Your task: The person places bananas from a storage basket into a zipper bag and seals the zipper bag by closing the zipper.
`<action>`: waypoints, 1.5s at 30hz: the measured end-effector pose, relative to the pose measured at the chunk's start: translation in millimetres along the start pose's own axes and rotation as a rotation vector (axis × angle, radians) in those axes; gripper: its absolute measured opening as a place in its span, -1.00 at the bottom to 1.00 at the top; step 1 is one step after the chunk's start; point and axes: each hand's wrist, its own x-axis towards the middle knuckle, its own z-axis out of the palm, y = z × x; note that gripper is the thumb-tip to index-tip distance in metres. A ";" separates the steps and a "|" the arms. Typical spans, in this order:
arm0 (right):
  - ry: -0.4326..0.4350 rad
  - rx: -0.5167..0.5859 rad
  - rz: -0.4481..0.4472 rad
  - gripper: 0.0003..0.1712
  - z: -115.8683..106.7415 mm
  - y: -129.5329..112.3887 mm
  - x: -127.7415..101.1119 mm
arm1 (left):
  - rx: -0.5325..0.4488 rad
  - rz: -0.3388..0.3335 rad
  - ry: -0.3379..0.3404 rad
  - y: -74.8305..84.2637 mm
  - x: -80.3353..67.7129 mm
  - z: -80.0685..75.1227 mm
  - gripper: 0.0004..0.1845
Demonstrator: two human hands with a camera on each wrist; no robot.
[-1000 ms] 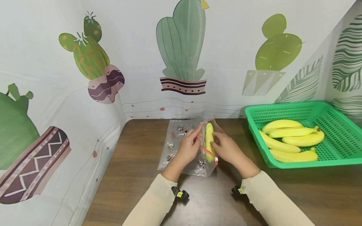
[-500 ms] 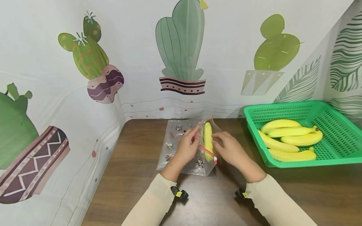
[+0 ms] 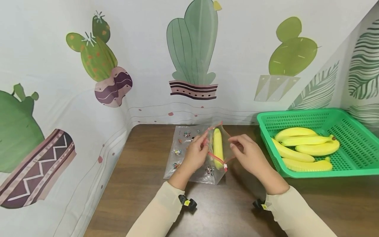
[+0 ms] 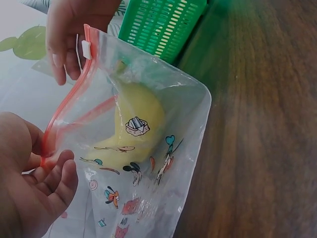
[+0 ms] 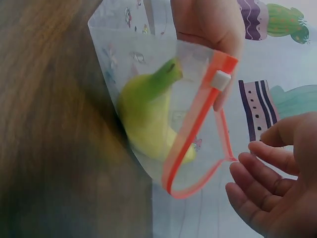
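A clear zip bag (image 3: 189,144) with cartoon prints and a red zip strip (image 5: 198,129) lies on the brown table (image 3: 142,184). Its mouth stands open with a yellow banana (image 3: 218,148) inside. My left hand (image 3: 195,154) pinches the left side of the red rim between thumb and fingers (image 4: 54,173). My right hand (image 3: 248,154) is at the right side of the mouth with loosely curled fingers (image 5: 252,173) beside the rim, gripping nothing. In the wrist views the banana (image 4: 136,129) shows through the plastic, with the white slider (image 5: 221,79) at one end of the zip.
A green plastic basket (image 3: 349,171) with several yellow bananas (image 3: 305,148) stands at the right of the table. A cloth backdrop printed with cacti (image 3: 192,49) closes off the back and left. Bare tabletop lies near me.
My right hand has let go of the banana and drawn back to the right, to the bag's rim. The banana stays in the bag. My left hand keeps its hold.
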 end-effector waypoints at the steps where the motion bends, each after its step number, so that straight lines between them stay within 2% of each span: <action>1: 0.006 -0.003 -0.007 -0.72 -1.2 0.7 0.0 | 0.002 -0.001 -0.002 -0.2 0.0 -0.1 -0.43; 19: 0.117 -0.036 -0.059 -0.71 -29.9 13.7 -1.4 | 0.010 -0.032 -0.024 -3.7 -1.6 0.9 -0.40; 28: 0.112 -0.055 -0.032 -0.68 -51.4 18.1 0.0 | 0.006 -0.031 -0.038 -4.7 0.4 0.2 -0.38; 33: 0.114 -0.065 -0.040 -0.66 -56.5 20.7 -0.6 | -0.002 -0.038 -0.043 -3.4 0.4 -1.1 -0.38; 45: 0.088 -0.082 0.017 -0.58 -68.9 29.0 -2.2 | 0.025 -0.031 -0.037 -6.9 1.2 0.7 -0.39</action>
